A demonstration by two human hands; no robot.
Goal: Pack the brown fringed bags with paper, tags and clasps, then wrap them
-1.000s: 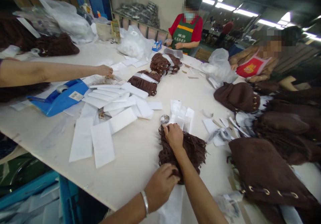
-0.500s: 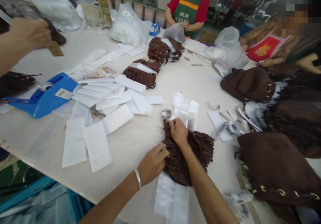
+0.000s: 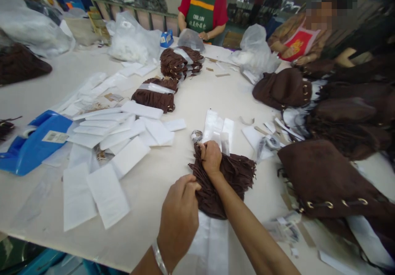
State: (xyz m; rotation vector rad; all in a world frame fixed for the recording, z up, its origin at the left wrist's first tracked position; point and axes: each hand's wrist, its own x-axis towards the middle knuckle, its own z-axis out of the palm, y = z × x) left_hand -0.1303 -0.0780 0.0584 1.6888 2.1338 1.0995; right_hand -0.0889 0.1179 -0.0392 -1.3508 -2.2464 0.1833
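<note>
A dark brown fringed bag (image 3: 228,176) lies on a white wrapping strip (image 3: 216,242) in front of me. My right hand (image 3: 212,158) grips its upper left edge, fingers closed on the fabric. My left hand (image 3: 180,213), with a silver bracelet at the wrist, is curled at the bag's left side. Its fingertips are pinched beside the fringe, and whatever they hold is hidden. Just above my right hand sits a small clear-wrapped bundle (image 3: 196,136). The far end of the white strip shows behind the bag.
White folded packets (image 3: 108,195) cover the left of the table, beside a blue tape dispenser (image 3: 33,141). Wrapped brown fringed bundles (image 3: 154,96) lie farther back. Brown bags (image 3: 327,176) with gold eyelets are piled at right. Two people work across the table.
My left hand has come nearer the camera and looks larger. My right hand keeps its grip on the bag. The view has turned right, and another person's hand at far left has left view.
</note>
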